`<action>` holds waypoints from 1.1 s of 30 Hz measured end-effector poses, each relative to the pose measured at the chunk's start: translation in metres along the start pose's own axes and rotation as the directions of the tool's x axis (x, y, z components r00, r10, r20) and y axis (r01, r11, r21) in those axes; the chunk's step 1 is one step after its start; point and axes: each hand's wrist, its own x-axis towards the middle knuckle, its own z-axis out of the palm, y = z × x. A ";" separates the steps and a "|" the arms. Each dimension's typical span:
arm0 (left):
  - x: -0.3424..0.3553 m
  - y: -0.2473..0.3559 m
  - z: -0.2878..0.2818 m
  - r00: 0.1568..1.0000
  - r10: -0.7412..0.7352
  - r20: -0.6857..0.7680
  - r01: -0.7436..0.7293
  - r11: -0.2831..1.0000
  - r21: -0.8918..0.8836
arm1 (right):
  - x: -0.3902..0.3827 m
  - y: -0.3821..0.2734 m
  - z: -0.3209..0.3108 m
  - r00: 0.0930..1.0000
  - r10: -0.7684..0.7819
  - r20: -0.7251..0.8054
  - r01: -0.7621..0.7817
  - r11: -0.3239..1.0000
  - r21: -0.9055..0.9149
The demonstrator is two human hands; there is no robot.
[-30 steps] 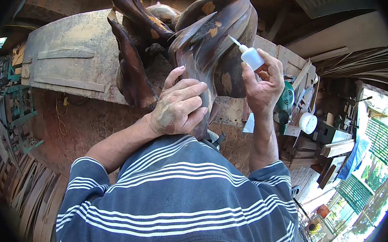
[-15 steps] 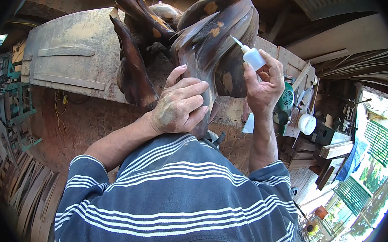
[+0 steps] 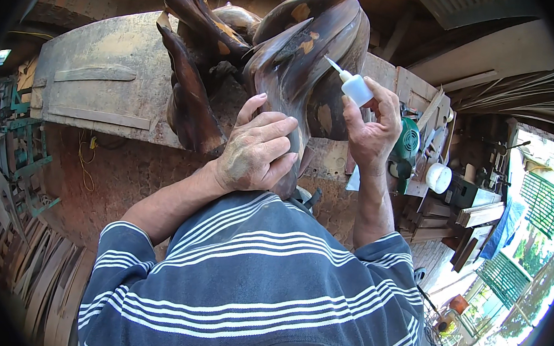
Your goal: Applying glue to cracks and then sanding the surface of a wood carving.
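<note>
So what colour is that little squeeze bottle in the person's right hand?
White, with a thin pointed white nozzle. The squeeze bottle, held in the right hand, shows clearly in the head view.
</note>
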 end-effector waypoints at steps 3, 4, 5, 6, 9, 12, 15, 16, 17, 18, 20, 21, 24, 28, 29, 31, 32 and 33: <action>0.001 0.000 0.000 1.000 0.001 0.005 -0.001 1.000 0.002 | -0.002 0.002 0.001 0.999 -0.003 -0.033 0.002 1.000 -0.008; 0.001 0.000 0.000 1.000 0.003 0.006 -0.003 1.000 0.001 | -0.001 0.002 0.001 0.999 -0.001 -0.034 0.001 1.000 -0.008; 0.002 0.000 0.000 1.000 0.004 0.007 -0.004 1.000 0.000 | 0.001 0.000 0.001 0.999 0.023 -0.037 -0.023 1.000 -0.003; 0.002 0.001 -0.001 1.000 0.003 0.007 -0.003 1.000 -0.001 | 0.002 -0.001 0.001 0.998 0.047 -0.040 -0.047 0.999 0.003; 0.002 0.001 -0.002 1.000 0.000 0.006 0.000 1.000 0.006 | 0.002 0.001 0.002 0.999 0.017 -0.030 -0.017 1.000 0.004; 0.003 0.000 -0.001 1.000 -0.003 0.004 0.003 1.000 0.014 | -0.001 0.000 0.002 1.000 0.007 -0.020 -0.007 1.000 0.009; 0.002 0.001 -0.001 1.000 0.002 0.005 -0.002 1.000 0.015 | -0.001 -0.001 0.002 0.998 0.038 -0.041 -0.037 0.999 0.017; 0.002 0.001 0.000 1.000 0.000 0.006 0.000 1.000 0.014 | 0.000 -0.001 0.002 0.998 0.039 -0.042 -0.038 0.999 0.017; 0.002 0.001 0.000 1.000 0.000 0.007 -0.001 1.000 0.014 | 0.001 -0.002 0.002 0.998 0.043 -0.043 -0.042 0.999 0.015; 0.002 0.002 0.000 1.000 -0.002 0.008 0.002 1.000 0.013 | 0.001 -0.002 0.002 0.998 0.047 -0.045 -0.047 0.999 0.012; 0.002 0.002 0.000 1.000 -0.003 0.011 0.003 1.000 0.014 | 0.000 -0.003 0.001 0.999 0.034 -0.035 -0.034 0.999 0.012; 0.002 0.002 -0.001 1.000 -0.004 0.013 0.004 1.000 0.013 | -0.001 -0.003 0.001 1.000 0.020 -0.023 -0.020 1.000 0.011; 0.004 0.003 -0.002 1.000 0.001 0.017 -0.001 1.000 0.022 | -0.002 -0.002 0.001 0.999 0.034 -0.031 -0.034 0.999 0.002; 0.004 0.002 -0.004 1.000 0.007 0.021 -0.008 0.999 0.036 | 0.000 -0.004 0.002 0.997 0.050 -0.051 -0.050 0.999 0.001; 0.005 0.002 -0.003 1.000 0.008 0.021 -0.009 0.999 0.037 | 0.000 -0.003 0.002 0.998 0.045 -0.044 -0.044 0.999 0.015; 0.005 0.003 -0.003 1.000 0.004 0.022 -0.005 0.999 0.043 | -0.002 -0.003 0.003 0.998 0.040 -0.039 -0.039 0.999 0.029; 0.005 0.003 -0.003 1.000 0.006 0.024 -0.007 0.999 0.043 | -0.003 -0.003 0.003 0.999 0.028 -0.041 -0.027 0.999 0.023; 0.005 0.003 -0.003 1.000 0.007 0.021 -0.008 0.999 0.041 | -0.003 -0.003 0.003 0.999 0.016 -0.042 -0.015 1.000 0.016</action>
